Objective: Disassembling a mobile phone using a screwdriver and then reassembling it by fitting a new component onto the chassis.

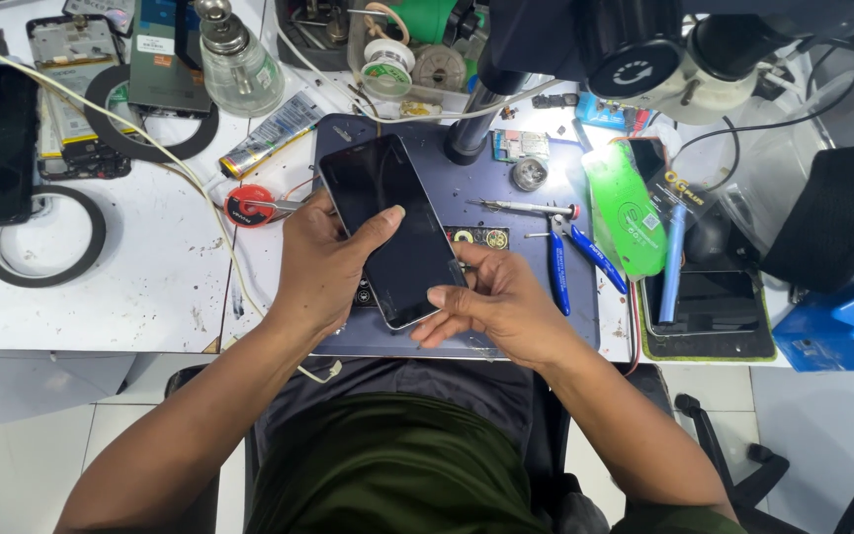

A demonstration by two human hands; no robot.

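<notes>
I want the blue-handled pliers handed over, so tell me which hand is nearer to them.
Right. The right hand grips the phone's lower end, just left of the blue-handled pliers. The left hand holds the phone's far side, further away.

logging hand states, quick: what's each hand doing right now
Left hand: closed on the black smartphone, thumb across its screen.
Right hand: holding the same phone's lower end, fingers at its edge.

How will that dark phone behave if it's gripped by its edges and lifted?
The phone looks like a stiff flat slab, so it probably won't flex. Its glossy face may be slippery; the left hand and right hand grip its edges. Thin glass is likely fragile if dropped on the mat.
</notes>
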